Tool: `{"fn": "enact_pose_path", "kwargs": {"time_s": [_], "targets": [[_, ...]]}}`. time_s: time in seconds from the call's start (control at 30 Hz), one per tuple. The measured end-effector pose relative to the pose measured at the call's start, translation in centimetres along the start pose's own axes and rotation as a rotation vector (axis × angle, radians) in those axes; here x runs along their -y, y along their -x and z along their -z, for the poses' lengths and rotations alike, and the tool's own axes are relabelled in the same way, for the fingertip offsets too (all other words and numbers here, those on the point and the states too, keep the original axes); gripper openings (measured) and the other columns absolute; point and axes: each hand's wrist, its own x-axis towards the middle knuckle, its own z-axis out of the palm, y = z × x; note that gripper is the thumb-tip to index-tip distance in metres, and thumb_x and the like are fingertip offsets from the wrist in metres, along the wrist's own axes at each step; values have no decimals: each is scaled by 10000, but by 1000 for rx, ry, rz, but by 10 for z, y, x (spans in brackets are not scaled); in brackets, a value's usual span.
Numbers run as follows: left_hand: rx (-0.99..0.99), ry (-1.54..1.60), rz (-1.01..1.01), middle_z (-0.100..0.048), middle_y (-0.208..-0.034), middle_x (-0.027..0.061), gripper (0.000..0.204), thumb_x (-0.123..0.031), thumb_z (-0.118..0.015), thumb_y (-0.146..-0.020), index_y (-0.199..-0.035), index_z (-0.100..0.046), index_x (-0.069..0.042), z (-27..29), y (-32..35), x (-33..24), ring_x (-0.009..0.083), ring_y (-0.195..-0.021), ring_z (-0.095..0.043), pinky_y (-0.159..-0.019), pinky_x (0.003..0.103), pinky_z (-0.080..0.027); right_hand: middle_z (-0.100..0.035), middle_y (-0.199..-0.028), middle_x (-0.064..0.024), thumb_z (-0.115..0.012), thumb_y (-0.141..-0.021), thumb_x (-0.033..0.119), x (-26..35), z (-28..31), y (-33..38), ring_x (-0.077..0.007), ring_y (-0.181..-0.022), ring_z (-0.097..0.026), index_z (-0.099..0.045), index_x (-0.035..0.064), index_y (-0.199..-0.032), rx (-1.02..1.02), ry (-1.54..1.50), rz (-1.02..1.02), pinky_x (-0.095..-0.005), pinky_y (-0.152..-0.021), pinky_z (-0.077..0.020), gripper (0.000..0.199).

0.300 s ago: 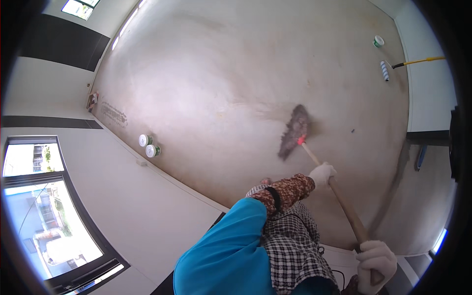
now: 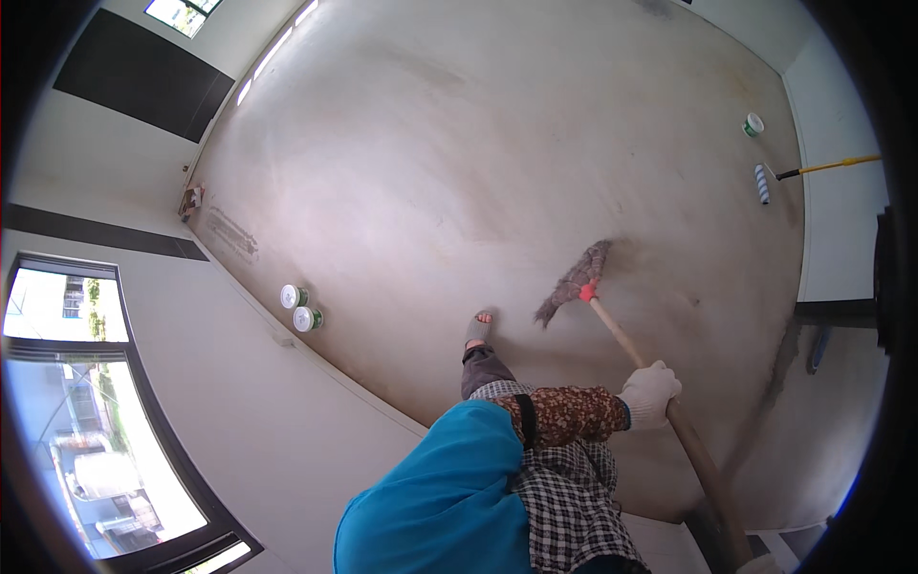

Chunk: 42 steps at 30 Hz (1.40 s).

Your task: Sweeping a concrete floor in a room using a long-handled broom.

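My left hand [image 2: 650,394], in a white glove, is wrapped round the wooden handle of a broom [image 2: 703,469] partway along it. The broom's dark, bushy head [image 2: 577,279] rests on the grey floor [image 2: 449,191] ahead of me, bound in red where it meets the handle. At the lower edge, only a bit of my white-gloved right hand [image 2: 762,565] shows, by the upper end of the handle; most of it is cut off.
Two white-lidded tubs [image 2: 300,306] stand on the floor near the left wall [image 2: 239,383]. Far right are another tub [image 2: 754,124] and a striped paint roller [image 2: 762,184] with a yellow pole [image 2: 841,165]. My foot [image 2: 479,328] is stepping left of the broom.
The broom head has turned and shifted slightly nearer. My left hand has come lower and to the right, my right hand has slid mostly out of view, and my foot has come into sight.
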Motion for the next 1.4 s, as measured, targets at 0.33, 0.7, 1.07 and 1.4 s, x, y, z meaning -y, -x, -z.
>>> {"fn": "enact_pose_path", "kwargs": {"time_s": [0.33, 0.7, 1.07, 1.4], "targets": [[-338, -196, 380, -595, -760, 115, 233, -276, -701, -762, -704, -607, -70, 164, 140, 328, 323, -872, -573, -775, 403, -509, -636, -806, -125, -635, -728, -68, -204, -225, -117, -263, -955, -601, -542, 44, -696, -129, -276, -569, -380, -749, -596, 149], [100, 164, -210, -625, -889, 90, 206, -133, -755, -610, -792, -659, -125, 62, 12, 209, 317, -954, -582, -788, 415, -534, -462, -597, -85, -686, -745, 57, -58, -246, -184, -259, -588, -516, -467, 48, -691, -332, 353, -361, -369, -541, -462, 226], [30, -129, -24, -608, -877, 112, 178, -231, -664, -804, -745, -630, -67, 176, 19, 176, 325, -960, -554, -819, 420, -491, -589, -652, -81, -611, -736, -74, -83, -165, -95, -244, -705, -603, -471, 107, -601, -521, -105, -307, -192, -431, -452, 266], [91, -170, -66, -605, -747, 161, 190, -197, -689, -748, -665, -612, -44, 129, -9, 330, 369, -814, -563, -767, 429, -474, -691, -880, -77, -666, -741, -108, -185, -169, -120, -251, -957, -649, -602, 41, -720, -503, -174, -602, -384, -914, -503, 163]]}}
